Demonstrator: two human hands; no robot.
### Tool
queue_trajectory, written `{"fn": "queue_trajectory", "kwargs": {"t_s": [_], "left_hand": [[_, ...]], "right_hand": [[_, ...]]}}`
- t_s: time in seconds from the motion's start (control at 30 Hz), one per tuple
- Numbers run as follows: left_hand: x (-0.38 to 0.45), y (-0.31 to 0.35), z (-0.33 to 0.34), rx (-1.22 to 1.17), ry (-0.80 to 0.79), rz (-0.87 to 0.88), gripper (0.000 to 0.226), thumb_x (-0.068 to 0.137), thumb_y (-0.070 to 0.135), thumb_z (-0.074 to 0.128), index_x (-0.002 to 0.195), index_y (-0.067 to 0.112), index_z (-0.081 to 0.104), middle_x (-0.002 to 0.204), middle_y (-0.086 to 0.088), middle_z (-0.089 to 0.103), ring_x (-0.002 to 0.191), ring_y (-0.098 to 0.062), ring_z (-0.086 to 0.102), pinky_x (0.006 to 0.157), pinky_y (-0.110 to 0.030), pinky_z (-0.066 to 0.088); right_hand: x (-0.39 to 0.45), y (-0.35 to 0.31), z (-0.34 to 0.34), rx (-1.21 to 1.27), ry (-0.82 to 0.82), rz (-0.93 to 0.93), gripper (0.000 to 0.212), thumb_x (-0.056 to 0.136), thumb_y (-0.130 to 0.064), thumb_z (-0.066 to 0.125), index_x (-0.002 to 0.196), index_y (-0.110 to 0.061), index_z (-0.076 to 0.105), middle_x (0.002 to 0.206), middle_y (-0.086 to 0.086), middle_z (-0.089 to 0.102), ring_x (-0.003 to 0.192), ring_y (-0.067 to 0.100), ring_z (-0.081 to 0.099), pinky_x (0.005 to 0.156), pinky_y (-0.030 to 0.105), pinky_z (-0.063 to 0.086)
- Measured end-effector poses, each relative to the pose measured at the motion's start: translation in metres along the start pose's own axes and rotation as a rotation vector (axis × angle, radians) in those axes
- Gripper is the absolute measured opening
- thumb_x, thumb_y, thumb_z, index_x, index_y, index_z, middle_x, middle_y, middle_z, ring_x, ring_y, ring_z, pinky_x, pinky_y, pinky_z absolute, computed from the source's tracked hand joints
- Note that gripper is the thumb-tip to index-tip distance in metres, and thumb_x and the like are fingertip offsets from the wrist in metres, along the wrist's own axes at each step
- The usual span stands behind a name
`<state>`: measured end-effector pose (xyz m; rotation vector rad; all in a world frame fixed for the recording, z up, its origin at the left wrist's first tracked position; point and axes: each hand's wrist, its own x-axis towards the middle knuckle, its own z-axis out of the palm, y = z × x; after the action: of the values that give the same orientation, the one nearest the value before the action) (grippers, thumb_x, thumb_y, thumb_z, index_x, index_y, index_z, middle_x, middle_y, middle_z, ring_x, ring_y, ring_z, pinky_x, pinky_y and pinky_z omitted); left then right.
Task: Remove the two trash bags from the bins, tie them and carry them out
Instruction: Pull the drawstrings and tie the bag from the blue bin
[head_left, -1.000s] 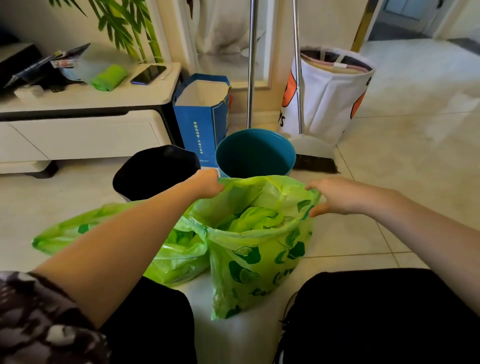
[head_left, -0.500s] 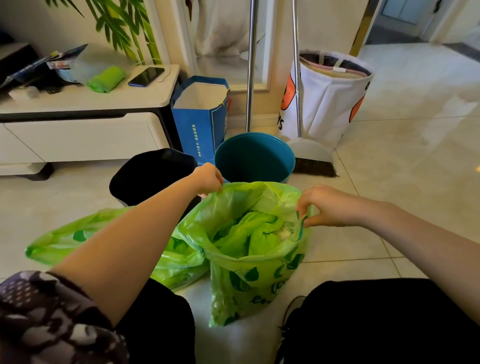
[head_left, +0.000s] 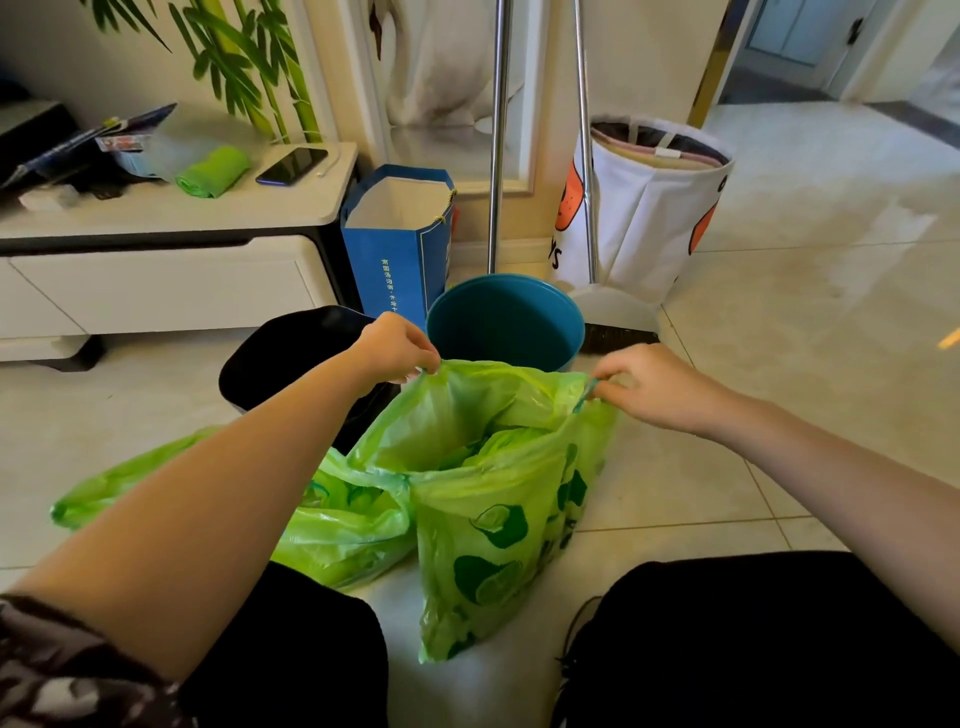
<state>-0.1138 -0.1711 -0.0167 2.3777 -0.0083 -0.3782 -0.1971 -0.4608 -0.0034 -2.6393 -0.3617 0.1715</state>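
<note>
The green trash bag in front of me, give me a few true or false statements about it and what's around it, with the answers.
1. Both hands pinch the rim of the upright green trash bag. True: the left hand and the right hand each pinch an edge.
2. The bag's mouth is tied shut. False: it is held open.
3. The teal bin has a green liner in it. False: it shows only its bare inside.
4. A second green bag lies on the floor to the left. True.
5. The phone lies on the floor. False: it lies on the white cabinet.
</note>
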Motion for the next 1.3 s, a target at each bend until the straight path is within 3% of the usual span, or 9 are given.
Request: {"fn": "queue_trajectory", "kwargs": {"t_s": [0.2,0.3,0.53,0.63,0.7,0.8,0.97,1.13,1.3], "left_hand": [[-0.014,0.019,-0.015,-0.239,0.034,0.042,0.013,0.087,0.013,0.064,0.081,0.003,0.069,0.076,-0.012,0.072,0.066,-0.015,0.067,0.069,-0.029,0.058],[-0.027,0.035,-0.024,-0.357,0.084,0.117,0.012,0.089,0.014,0.062,0.078,0.009,0.066,0.077,-0.009,0.071,0.07,-0.013,0.069,0.074,-0.029,0.059],[-0.056,0.058,-0.036,-0.55,0.253,0.33,0.011,0.091,0.014,0.06,0.081,0.012,0.064,0.067,-0.003,0.063,0.061,-0.014,0.062,0.067,-0.025,0.058],[-0.061,0.053,-0.038,-0.364,0.186,0.324,0.011,0.09,0.014,0.061,0.079,0.015,0.065,0.07,-0.004,0.063,0.057,-0.014,0.058,0.066,-0.029,0.055],[-0.065,0.055,-0.041,-0.297,0.257,0.361,0.012,0.088,0.015,0.063,0.077,0.019,0.066,0.071,-0.002,0.065,0.056,-0.011,0.057,0.065,-0.027,0.052],[-0.074,0.068,-0.049,-0.571,0.436,0.44,0.012,0.09,0.015,0.061,0.079,0.02,0.065,0.065,-0.002,0.064,0.053,-0.012,0.056,0.058,-0.024,0.052],[-0.08,0.075,-0.037,-0.697,0.174,0.395,0.009,0.09,0.013,0.062,0.086,0.007,0.069,0.073,-0.007,0.07,0.063,-0.016,0.059,0.066,-0.03,0.052],[-0.087,0.077,-0.027,-0.533,0.128,0.504,0.013,0.084,-0.001,0.065,0.096,0.004,0.068,0.085,-0.011,0.071,0.07,-0.011,0.068,0.075,-0.025,0.057],[-0.089,0.076,-0.025,-0.148,0.338,0.643,0.017,0.085,0.008,0.065,0.097,0.02,0.068,0.086,0.006,0.068,0.078,-0.003,0.066,0.077,-0.017,0.054]], "right_hand": [[-0.009,-0.03,-0.033,0.538,0.127,0.117,0.016,0.088,-0.006,0.058,0.083,-0.006,0.074,0.089,0.009,0.073,0.085,0.012,0.066,0.088,0.027,0.049],[-0.012,-0.049,-0.046,0.77,0.257,0.149,0.022,0.089,-0.004,0.052,0.073,-0.01,0.066,0.077,0.013,0.068,0.074,0.019,0.065,0.082,0.031,0.054],[-0.019,-0.077,-0.062,0.855,0.498,0.039,0.024,0.092,-0.001,0.044,0.077,-0.008,0.06,0.073,0.009,0.059,0.059,0.015,0.053,0.063,0.024,0.054],[-0.015,-0.08,-0.06,0.774,0.511,0.036,0.024,0.091,0.002,0.042,0.082,-0.011,0.06,0.061,0.007,0.049,0.052,0.013,0.045,0.057,0.024,0.05],[-0.016,-0.08,-0.057,0.688,0.466,0.045,0.026,0.086,0.006,0.039,0.087,-0.009,0.06,0.053,0.005,0.04,0.046,0.013,0.038,0.056,0.029,0.049],[-0.021,-0.089,-0.065,0.755,0.539,-0.007,0.026,0.087,0.009,0.037,0.097,-0.003,0.058,0.054,0.007,0.034,0.047,0.015,0.035,0.053,0.03,0.05],[-0.018,-0.098,-0.067,0.738,0.607,-0.099,0.017,0.093,0.0,0.047,0.099,-0.007,0.062,0.063,0.013,0.05,0.054,0.015,0.05,0.058,0.022,0.055],[-0.004,-0.101,-0.051,0.629,0.502,-0.103,0.015,0.087,0.0,0.057,0.092,-0.008,0.069,0.076,0.006,0.066,0.062,0.013,0.064,0.073,0.033,0.059],[0.008,-0.106,-0.043,0.653,0.441,-0.051,0.013,0.088,-0.003,0.06,0.097,-0.01,0.065,0.083,0.002,0.061,0.056,0.006,0.063,0.059,0.021,0.056]]}}
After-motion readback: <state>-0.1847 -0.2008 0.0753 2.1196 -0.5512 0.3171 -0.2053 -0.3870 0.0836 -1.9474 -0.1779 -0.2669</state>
